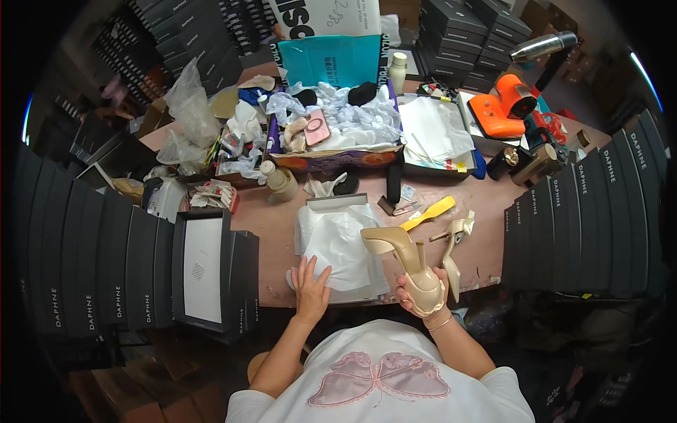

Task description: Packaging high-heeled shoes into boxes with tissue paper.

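My right hand (405, 293) grips a beige high-heeled shoe (400, 248) round its heel end, with the sole and stiletto turned upward. The shoe is raised over the table's front edge. My left hand (310, 290) lies with fingers spread on white tissue paper (338, 243), which lines and partly covers an open shoebox. A second heeled shoe (453, 261) rests on its side just right of the held one. Beyond them lies a yellow flat-handled tool (429, 213), near small thread snips (407, 209).
Stacked dark shoeboxes wall in the left (106, 261) and right (585, 218) sides. An open box (204, 268) stands at left. Behind are a carton (338, 161) of crumpled tissue with a pink phone (316, 128), a tray of white sheets (434, 134), an orange device (502, 109) and bottles.
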Tool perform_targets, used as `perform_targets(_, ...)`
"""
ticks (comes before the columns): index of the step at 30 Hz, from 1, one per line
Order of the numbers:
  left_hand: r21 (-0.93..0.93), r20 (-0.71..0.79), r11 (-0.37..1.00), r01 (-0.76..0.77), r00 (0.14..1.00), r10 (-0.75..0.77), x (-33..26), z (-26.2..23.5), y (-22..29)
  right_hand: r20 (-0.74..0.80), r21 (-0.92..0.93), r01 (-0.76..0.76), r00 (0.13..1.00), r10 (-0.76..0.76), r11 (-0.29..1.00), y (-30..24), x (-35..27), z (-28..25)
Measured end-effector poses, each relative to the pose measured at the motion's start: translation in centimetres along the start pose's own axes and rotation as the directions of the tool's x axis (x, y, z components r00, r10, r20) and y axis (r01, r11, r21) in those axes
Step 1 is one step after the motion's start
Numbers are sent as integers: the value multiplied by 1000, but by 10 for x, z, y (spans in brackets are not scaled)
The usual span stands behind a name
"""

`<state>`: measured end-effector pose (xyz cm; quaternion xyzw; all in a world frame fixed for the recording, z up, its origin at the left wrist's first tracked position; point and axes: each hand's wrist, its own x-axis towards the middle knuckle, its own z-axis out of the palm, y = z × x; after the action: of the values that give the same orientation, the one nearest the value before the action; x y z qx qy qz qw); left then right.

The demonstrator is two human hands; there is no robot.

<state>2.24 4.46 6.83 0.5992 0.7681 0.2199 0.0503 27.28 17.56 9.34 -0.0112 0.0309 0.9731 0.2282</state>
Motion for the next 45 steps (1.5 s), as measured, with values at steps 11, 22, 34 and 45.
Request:
perform_targets(11, -804, 19, 577, 145, 975, -219, 75, -31, -9, -41, -618, -233, 963, 265, 751, 49, -50, 80)
perform_targets(22, -729, -126, 684, 25, 978, -169, 38, -80, -11, -367, -857, -319, 929, -44, 404, 98, -11, 37)
perform_targets(34, -744, -210, 659, -112, 975, -72, 31, -101, 63, -179, -634, -1, 973, -146, 773, 78, 5, 40)
perform_targets(45, -510, -334, 761, -401, 908, 254, 20, -47, 111, -246, -803, 85, 854, -458, 590, 35, 15, 12)
